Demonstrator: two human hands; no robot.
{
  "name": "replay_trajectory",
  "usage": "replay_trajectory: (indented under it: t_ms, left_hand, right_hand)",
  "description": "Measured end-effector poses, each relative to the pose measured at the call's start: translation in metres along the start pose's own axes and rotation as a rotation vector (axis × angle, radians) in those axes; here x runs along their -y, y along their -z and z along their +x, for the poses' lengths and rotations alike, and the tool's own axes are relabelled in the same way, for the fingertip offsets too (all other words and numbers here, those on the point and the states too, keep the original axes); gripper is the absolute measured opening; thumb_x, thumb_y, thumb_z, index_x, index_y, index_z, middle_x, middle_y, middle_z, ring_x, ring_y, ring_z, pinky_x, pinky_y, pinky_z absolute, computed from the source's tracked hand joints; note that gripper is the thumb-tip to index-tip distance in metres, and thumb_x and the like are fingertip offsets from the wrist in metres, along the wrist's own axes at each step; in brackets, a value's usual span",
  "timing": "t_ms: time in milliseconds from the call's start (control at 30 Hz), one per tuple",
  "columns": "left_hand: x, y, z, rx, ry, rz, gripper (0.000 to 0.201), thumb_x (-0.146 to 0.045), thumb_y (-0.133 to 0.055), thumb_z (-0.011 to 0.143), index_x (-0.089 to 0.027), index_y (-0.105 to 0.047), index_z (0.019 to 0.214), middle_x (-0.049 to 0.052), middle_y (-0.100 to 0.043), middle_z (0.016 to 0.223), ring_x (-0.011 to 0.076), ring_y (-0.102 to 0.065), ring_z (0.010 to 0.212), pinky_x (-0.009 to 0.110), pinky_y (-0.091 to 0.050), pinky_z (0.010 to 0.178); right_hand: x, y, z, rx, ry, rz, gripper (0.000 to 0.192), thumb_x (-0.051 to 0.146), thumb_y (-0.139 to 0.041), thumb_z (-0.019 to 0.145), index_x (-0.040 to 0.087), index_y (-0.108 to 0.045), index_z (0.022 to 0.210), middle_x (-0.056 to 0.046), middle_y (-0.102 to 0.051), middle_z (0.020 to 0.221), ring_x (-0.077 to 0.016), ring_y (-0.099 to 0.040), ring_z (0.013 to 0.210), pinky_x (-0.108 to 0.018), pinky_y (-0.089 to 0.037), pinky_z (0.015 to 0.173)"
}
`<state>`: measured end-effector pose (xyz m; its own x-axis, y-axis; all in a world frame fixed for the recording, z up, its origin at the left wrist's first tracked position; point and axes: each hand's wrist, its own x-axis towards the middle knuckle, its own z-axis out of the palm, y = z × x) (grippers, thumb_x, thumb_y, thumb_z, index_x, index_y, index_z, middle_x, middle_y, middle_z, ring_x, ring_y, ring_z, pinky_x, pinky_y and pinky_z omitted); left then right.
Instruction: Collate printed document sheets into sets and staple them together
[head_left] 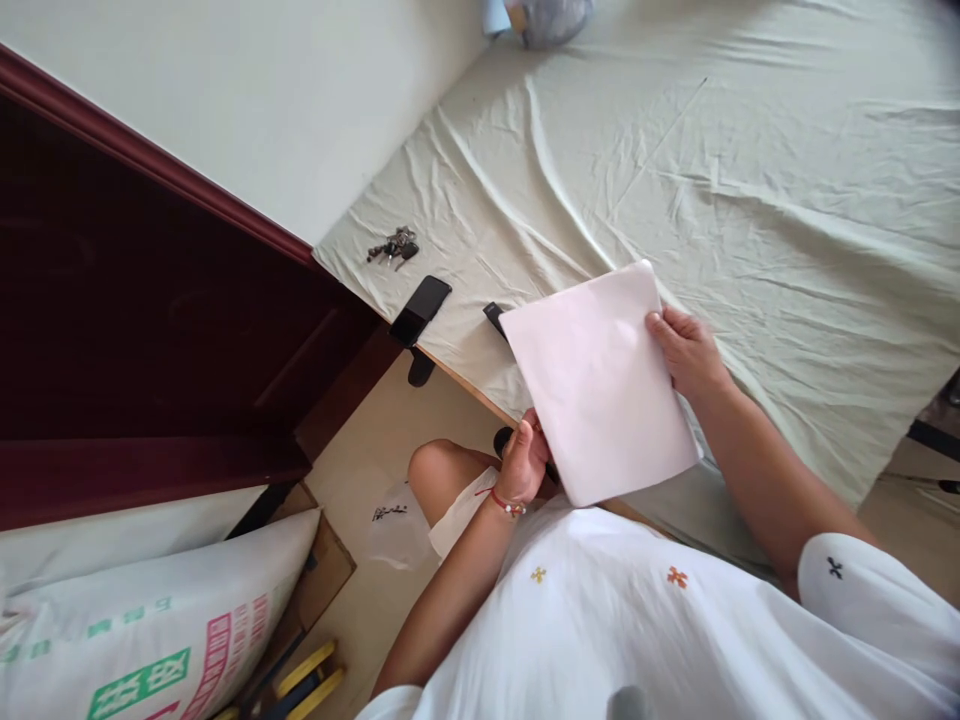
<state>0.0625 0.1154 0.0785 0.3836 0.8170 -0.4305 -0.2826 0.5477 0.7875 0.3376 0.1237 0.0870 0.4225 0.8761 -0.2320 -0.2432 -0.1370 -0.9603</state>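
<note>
A blank white sheet of paper, or a thin stack of sheets, is held tilted over the near edge of the cloth-covered surface. My right hand grips its right edge, thumb on top and fingers beneath. At the lower left edge my left hand holds the paper, its fingers partly hidden behind it. A red bracelet is on the left wrist. Just past the paper's upper left corner, a small black object lies partly covered.
A pale green cloth with wrinkles covers the surface. A phone and a bunch of keys lie on its left side. A dark red door stands at left. Below it are a white printed sack and a clear plastic bag.
</note>
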Motion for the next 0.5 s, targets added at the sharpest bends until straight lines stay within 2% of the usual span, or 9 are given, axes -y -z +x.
replay_trajectory:
  t_ms: [67, 167, 300, 400, 500]
  left_hand:
    - [0.004, -0.002, -0.005, -0.028, 0.047, 0.03, 0.068, -0.071, -0.087, 0.068, -0.021, -0.076, 0.112, 0.014, -0.08, 0.118, 0.033, -0.072, 0.12, 0.044, -0.056, 0.101]
    - [0.009, -0.001, -0.01, -0.111, 0.105, 0.09, 0.059, -0.058, -0.095, 0.064, -0.016, -0.078, 0.102, 0.014, -0.083, 0.103, 0.0344, -0.076, 0.111, 0.047, -0.058, 0.101]
    - [0.015, 0.004, -0.018, -0.229, 0.107, 0.097, 0.057, -0.056, -0.099, 0.057, -0.014, -0.077, 0.09, 0.014, -0.083, 0.09, 0.0345, -0.079, 0.1, 0.048, -0.061, 0.097]
    - [0.023, 0.011, -0.026, -0.291, 0.104, 0.061, 0.062, -0.053, -0.101, 0.053, -0.013, -0.078, 0.095, 0.014, -0.084, 0.094, 0.0349, -0.079, 0.103, 0.049, -0.06, 0.101]
    - [0.036, 0.017, -0.034, -0.293, 0.098, 0.028, 0.062, -0.051, -0.1, 0.059, -0.012, -0.079, 0.102, 0.015, -0.084, 0.1, 0.0349, -0.078, 0.109, 0.049, -0.057, 0.107]
  right_hand:
    - [-0.007, -0.011, 0.003, -0.02, 0.005, 0.039, 0.048, 0.067, -0.08, 0.079, 0.024, -0.059, 0.082, 0.002, -0.062, 0.071, -0.0129, -0.052, 0.056, -0.026, -0.043, 0.052]
    - [-0.013, -0.021, -0.001, 0.032, -0.016, 0.085, 0.054, 0.071, -0.083, 0.075, 0.024, -0.058, 0.081, 0.003, -0.06, 0.068, -0.0116, -0.05, 0.054, -0.024, -0.042, 0.05]
    - [-0.021, -0.017, -0.009, 0.141, -0.001, 0.08, 0.054, 0.071, -0.083, 0.075, 0.023, -0.063, 0.088, 0.004, -0.063, 0.072, -0.0105, -0.053, 0.057, -0.022, -0.043, 0.051]
    - [-0.03, -0.01, -0.007, 0.25, 0.028, 0.019, 0.051, 0.066, -0.086, 0.075, 0.022, -0.067, 0.094, 0.001, -0.07, 0.079, -0.0126, -0.059, 0.062, -0.023, -0.046, 0.054]
    - [-0.041, -0.008, -0.001, 0.306, 0.072, -0.042, 0.05, 0.065, -0.085, 0.077, 0.022, -0.069, 0.096, -0.002, -0.074, 0.086, -0.0162, -0.063, 0.068, -0.026, -0.051, 0.057]
